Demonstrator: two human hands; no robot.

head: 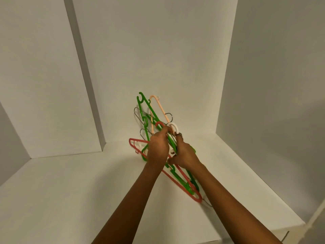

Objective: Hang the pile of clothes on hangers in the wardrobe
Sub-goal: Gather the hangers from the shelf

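Light: dim, warm, even
Shadows: soft grey on the wall at right
Edges: wide-angle stretch
Sharpness: slightly soft throughout

A plain white back wall rises ahead, with a white upright panel standing forward of it on the left, its narrow grey edge turned to the viewer. On the right a white side wall meets the back wall in a straight corner, its lower part dimmed by soft shadow. All of them stand on a flat white floor board, evenly lit.
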